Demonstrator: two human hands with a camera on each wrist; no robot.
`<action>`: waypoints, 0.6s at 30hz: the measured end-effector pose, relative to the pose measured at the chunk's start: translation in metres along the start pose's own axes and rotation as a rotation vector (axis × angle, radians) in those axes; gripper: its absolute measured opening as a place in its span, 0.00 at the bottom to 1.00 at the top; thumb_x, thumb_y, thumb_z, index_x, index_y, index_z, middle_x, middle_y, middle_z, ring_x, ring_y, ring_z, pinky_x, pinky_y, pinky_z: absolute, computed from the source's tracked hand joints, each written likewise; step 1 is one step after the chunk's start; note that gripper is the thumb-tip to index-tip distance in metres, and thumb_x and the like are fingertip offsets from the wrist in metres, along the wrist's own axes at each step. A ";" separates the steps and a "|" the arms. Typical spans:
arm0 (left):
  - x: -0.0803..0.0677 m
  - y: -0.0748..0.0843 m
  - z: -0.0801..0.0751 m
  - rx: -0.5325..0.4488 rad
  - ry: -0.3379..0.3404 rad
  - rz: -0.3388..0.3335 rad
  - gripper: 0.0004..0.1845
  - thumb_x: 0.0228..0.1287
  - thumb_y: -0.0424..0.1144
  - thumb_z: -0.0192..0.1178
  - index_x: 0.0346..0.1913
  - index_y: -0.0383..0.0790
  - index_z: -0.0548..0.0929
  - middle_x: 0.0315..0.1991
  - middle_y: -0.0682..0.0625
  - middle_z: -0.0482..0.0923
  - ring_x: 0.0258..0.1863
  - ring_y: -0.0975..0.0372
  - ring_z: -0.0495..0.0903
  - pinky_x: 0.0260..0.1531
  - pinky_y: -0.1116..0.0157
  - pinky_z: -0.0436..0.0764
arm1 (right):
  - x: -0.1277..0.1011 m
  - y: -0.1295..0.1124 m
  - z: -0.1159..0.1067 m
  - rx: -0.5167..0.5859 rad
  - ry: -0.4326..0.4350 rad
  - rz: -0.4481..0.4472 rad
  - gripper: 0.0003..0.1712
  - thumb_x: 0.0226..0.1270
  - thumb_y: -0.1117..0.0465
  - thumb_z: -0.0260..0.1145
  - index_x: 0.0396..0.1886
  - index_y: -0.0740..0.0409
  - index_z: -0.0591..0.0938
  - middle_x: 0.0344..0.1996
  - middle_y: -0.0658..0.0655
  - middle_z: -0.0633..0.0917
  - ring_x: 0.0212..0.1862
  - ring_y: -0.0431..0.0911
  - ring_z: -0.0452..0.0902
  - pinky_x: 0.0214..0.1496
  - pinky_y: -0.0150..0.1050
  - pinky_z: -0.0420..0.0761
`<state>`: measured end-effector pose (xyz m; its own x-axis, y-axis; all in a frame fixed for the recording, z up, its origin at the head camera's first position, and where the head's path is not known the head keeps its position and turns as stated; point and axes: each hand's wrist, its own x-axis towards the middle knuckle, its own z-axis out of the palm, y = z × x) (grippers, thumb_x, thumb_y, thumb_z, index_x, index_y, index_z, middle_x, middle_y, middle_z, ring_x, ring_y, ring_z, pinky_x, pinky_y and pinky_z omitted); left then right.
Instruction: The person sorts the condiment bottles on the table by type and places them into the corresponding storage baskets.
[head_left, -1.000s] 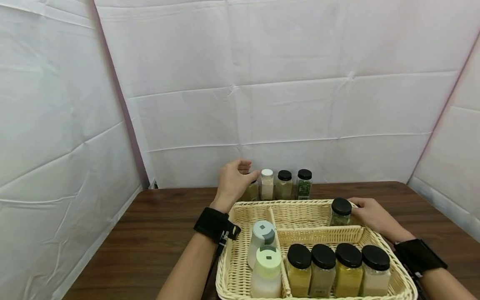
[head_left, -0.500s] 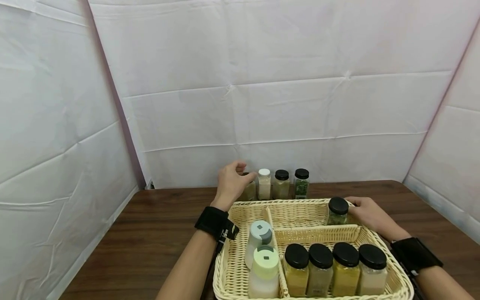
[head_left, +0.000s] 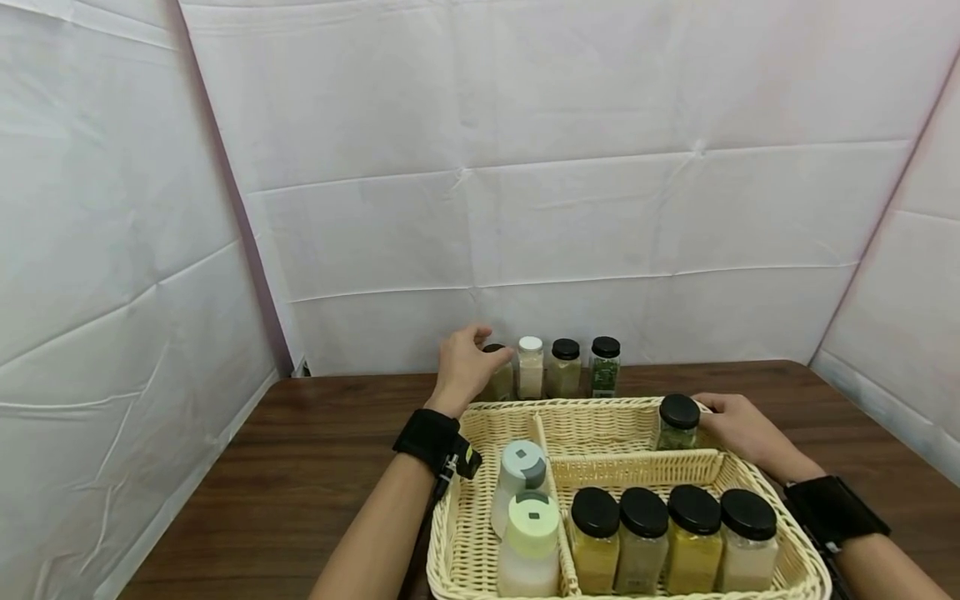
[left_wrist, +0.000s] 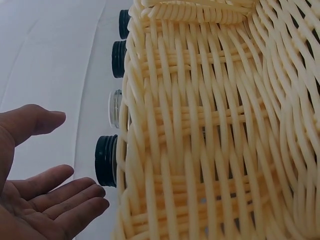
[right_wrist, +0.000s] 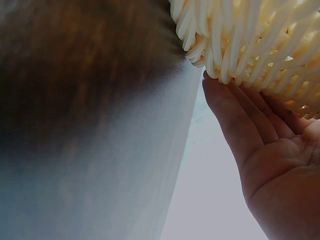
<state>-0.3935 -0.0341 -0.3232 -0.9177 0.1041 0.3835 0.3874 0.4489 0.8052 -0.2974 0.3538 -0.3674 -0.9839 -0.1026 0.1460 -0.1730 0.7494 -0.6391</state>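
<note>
The left hand (head_left: 462,371) is hovering beside the far-left jar (head_left: 502,383), thumb and fingers standing apart, gripping nothing. That jar is standing beyond the far rim of the basket (head_left: 600,429), left of the white-lidded jar (head_left: 530,371). The right hand (head_left: 741,427) is touching the basket's far right corner, but its thumb isn't showing, so I cannot tell whether it is clamping. An off-centre pinch could be tipping the jar into its neighbour; a shove at the corner could be rocking the herb jar (head_left: 678,432) inside
</note>
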 end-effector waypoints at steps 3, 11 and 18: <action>0.002 -0.003 0.002 0.025 0.003 0.003 0.26 0.68 0.40 0.74 0.64 0.31 0.83 0.62 0.34 0.82 0.63 0.45 0.80 0.59 0.50 0.80 | -0.001 0.002 0.000 0.008 -0.006 0.011 0.33 0.85 0.39 0.56 0.66 0.63 0.82 0.45 0.56 0.86 0.42 0.51 0.79 0.43 0.51 0.72; 0.005 -0.010 0.006 0.054 -0.035 -0.050 0.30 0.68 0.38 0.74 0.69 0.28 0.79 0.65 0.33 0.79 0.61 0.43 0.80 0.56 0.50 0.81 | 0.000 0.002 0.000 0.005 0.001 0.007 0.29 0.86 0.43 0.56 0.64 0.63 0.84 0.48 0.58 0.87 0.44 0.50 0.79 0.44 0.50 0.72; 0.008 -0.012 0.005 0.068 -0.049 -0.047 0.32 0.69 0.37 0.73 0.70 0.26 0.77 0.66 0.32 0.78 0.67 0.41 0.76 0.62 0.48 0.78 | 0.001 0.002 0.001 0.012 -0.005 0.017 0.32 0.85 0.40 0.56 0.66 0.62 0.83 0.48 0.57 0.87 0.45 0.51 0.80 0.45 0.51 0.72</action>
<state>-0.4064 -0.0339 -0.3323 -0.9386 0.1243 0.3218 0.3384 0.5135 0.7885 -0.2989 0.3548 -0.3694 -0.9870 -0.0928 0.1315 -0.1566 0.7431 -0.6506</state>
